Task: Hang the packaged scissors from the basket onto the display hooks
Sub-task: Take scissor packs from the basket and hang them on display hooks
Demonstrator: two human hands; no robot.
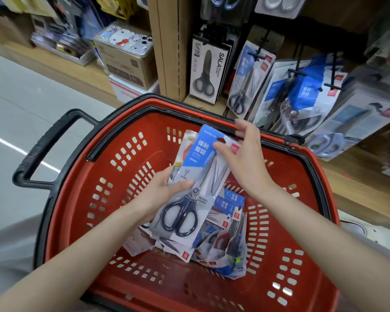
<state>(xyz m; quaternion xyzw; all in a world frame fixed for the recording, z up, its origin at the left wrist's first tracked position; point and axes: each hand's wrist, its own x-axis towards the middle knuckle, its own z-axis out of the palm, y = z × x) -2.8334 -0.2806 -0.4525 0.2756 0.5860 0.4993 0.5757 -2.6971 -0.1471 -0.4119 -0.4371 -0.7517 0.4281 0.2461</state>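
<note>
Head view: the person's two hands meet over a red basket (126, 154) w/ a black rim and a black handle (45, 149) sticking out at its left side. The L hand (164, 192) grips a packaged scissors (203, 176) from the left, thumb across the card front just above the pivot, other fingers hidden behind it. At least one more pack sits fanned behind it in the same grip. The R hand (243, 158) pinches that front pack's blue top end, thumb on the face, fingers curled over the upper edge. The pack is held above the basket, tilted, dark handles toward the person. More packs (223, 239) lie heaped on the basket bottom, approx. centre-right. Beyond the basket's far rim, a wooden shelf unit carries black display hooks (260, 52) already loaded: a black SALA pack (208, 73) and blue-and-white packs (248, 79) to its right. Cardboard boxes (126, 61) are stacked at upper left, beside the grey floor (20, 97).
</note>
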